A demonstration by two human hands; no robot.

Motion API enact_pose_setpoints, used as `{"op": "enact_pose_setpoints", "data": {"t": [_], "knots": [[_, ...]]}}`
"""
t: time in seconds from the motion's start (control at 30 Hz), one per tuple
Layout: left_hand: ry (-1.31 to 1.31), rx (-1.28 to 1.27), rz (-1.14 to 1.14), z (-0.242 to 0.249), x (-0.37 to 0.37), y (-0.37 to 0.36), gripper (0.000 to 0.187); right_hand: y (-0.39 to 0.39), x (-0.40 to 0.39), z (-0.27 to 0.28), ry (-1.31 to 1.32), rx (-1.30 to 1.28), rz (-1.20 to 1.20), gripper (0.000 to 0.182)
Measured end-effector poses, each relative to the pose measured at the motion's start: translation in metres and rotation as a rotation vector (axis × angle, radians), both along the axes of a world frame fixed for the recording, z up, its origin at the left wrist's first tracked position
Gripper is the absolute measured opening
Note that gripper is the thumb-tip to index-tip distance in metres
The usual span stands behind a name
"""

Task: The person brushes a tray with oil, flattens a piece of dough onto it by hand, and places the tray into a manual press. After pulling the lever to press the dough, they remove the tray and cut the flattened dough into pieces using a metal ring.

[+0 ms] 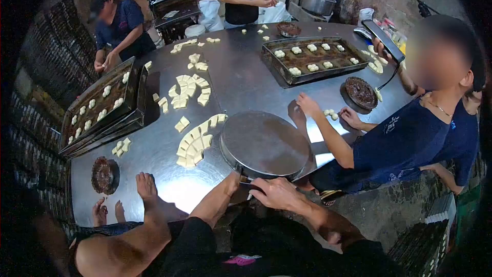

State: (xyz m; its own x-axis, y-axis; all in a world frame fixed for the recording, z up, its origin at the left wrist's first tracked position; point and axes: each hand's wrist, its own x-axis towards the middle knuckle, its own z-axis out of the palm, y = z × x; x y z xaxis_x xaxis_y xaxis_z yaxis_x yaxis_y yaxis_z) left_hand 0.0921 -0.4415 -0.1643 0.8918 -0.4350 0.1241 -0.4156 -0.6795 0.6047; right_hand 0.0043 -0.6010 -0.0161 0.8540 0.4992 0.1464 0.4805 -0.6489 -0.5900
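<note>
A large round metal disc [266, 142] lies at the table's near edge. At its near-left rim is my left hand [231, 183], its fingers hidden from view. My right hand [277, 193] is just right of it, below the disc's near rim, with fingers bent round a small part too hidden to name. Left of the disc, cut pale dough pieces [195, 146] lie in a curved group, with more dough pieces [187, 88] farther back.
Trays of dough balls stand at the left [95, 107] and back right [313, 78]. Dark round pans rest at the left [102, 175] and right [361, 94]. Co-workers' arms reach in at the lower left [128, 243] and right [333, 138]; two people stand behind the table [296, 30].
</note>
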Motion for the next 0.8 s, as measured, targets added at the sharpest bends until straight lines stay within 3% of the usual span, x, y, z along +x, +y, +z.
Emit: {"op": "enact_pose_setpoints", "data": {"t": [0.37, 0.57, 0.6, 0.63, 0.7, 0.73, 0.77, 0.8], "knots": [[-0.09, 0.018, -0.119, 0.023, 0.076, -0.055, 0.044, -0.026, 0.026, 0.049, -0.196, -0.047, -0.106, 0.032], [0.027, -0.228, -0.148, 0.004, 0.098, -0.09, 0.044, -0.064, 0.071, 0.086, -0.205, -0.008, -0.259, 0.038], [-0.121, 0.111, -0.188, 0.034, 0.092, -0.09, 0.04, -0.07, 0.077, 0.097, -0.101, 0.009, -0.303, 0.036], [-0.267, 0.451, -0.232, 0.046, 0.085, -0.091, 0.036, -0.079, 0.087, 0.09, -0.224, 0.038, -0.286, 0.035], [-0.404, 0.041, -0.06, 0.01, 0.084, -0.115, 0.028, -0.079, 0.086, 0.117, -0.272, -0.04, -0.354, 0.033], [-0.109, -0.156, -0.127, 0.012, 0.086, -0.125, 0.032, -0.082, 0.086, 0.119, -0.261, -0.048, -0.351, 0.033], [-0.104, -0.162, -0.122, 0.013, 0.084, -0.138, 0.032, -0.084, 0.088, 0.121, -0.237, -0.042, -0.361, 0.033], [0.48, -0.628, -0.179, 0.015, 0.081, -0.151, 0.034, -0.085, 0.091, 0.123, -0.216, -0.035, -0.369, 0.033]]}}
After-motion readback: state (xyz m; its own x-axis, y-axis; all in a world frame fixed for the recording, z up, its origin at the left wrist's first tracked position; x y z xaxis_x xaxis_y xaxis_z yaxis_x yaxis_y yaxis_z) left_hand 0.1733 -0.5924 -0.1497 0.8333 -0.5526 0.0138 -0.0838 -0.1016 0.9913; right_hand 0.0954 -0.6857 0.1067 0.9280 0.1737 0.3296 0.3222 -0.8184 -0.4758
